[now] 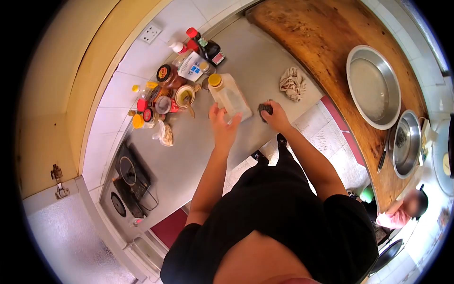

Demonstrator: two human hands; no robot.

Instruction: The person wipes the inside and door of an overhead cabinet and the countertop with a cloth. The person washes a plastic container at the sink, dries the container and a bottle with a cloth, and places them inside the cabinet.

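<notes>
My left hand (pixel 223 125) is open, thumb and fingers apart, close to the lower part of a clear plastic jug (pixel 231 96) with a yellow cap. Whether the fingertips touch the jug I cannot tell. In my right hand (pixel 277 117) is a dark scouring pad (pixel 265 110), gripped just above the counter near its front edge. A crumpled beige cloth (pixel 292 84) lies on the steel counter (pixel 189 151), beyond my right hand.
Against the tiled wall stand a dark sauce bottle (pixel 211 50), a red-brown jar (pixel 171 76) and several condiment containers. At left sits a black appliance (pixel 132 173). Metal basins (pixel 352 87) rest on the wooden board (pixel 302 28). Another person (pixel 395 218) is at lower right.
</notes>
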